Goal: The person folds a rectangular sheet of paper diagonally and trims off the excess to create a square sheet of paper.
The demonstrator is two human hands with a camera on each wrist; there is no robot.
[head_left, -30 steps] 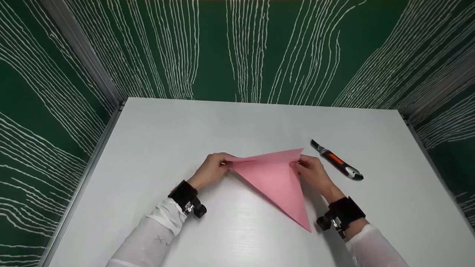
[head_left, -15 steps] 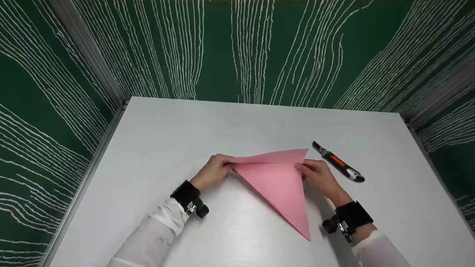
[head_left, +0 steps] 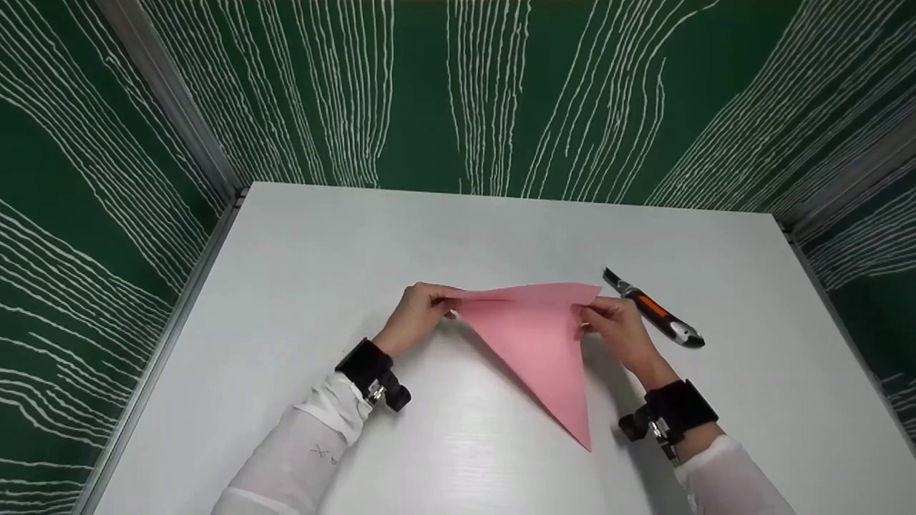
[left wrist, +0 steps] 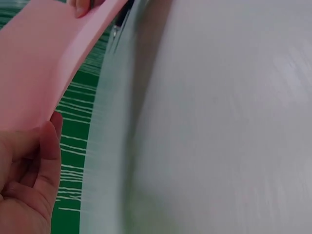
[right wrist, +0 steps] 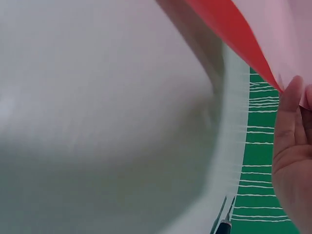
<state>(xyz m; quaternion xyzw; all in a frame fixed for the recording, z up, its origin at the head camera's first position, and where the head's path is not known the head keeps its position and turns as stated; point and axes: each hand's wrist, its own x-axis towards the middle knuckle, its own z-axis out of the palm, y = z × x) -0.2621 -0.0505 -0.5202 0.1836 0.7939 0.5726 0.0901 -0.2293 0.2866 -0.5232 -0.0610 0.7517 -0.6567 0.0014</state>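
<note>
Paper (head_left: 537, 343), pink, folded. Head view: between left hand (head_left: 418, 307) and right hand (head_left: 621, 330), over the table (head_left: 343, 243); sharp tip toward the person, longest edge slanting from left hand to tip. Each hand pinches the sheet near an upper corner. Judged light, flexible, easily creased; best held by edges. Left wrist view: thumb and fingers closed on the edge. Right wrist view: fingertips at the paper's edge, grip partly cut off.

Wht tbl (head_left: 429, 236) w/ glossy sheen; blk/orange cutter (head_left: 653, 307) lies diag. on it, rt of ctr.
</note>
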